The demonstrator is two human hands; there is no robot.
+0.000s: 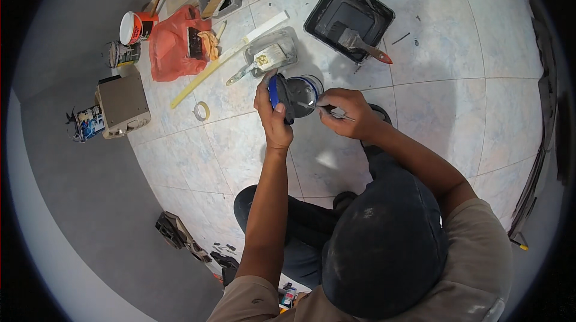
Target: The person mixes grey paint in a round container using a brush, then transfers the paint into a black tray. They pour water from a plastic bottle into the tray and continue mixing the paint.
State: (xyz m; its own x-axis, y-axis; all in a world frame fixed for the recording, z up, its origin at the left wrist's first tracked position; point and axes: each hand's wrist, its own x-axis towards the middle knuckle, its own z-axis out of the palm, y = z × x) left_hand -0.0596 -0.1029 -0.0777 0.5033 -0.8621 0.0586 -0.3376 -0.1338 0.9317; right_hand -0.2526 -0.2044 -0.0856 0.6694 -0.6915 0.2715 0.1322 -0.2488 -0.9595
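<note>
My left hand [273, 115] grips a round lid [288, 97] with a blue edge and a dark, paint-smeared underside, tilted up on its side. Close to the lid stands a tub [307, 87] with a blue-striped rim and dark grey contents. At the tub's right rim, my right hand [348, 112] has its fingers pinched together; whatever they hold is too small to make out. Just beyond the tub, a paintbrush [269, 57] with pale bristles lies across a clear plastic tray [289, 42].
A black paint tray [384, 13] holds a brush [355, 41] with a reddish handle tip. On the left lie a yellow-and-white strip [204, 76], a tape roll [201, 111], a red plastic bag [171, 43] and a beige metal box [123, 103]. A paint bucket [133, 28] stands behind.
</note>
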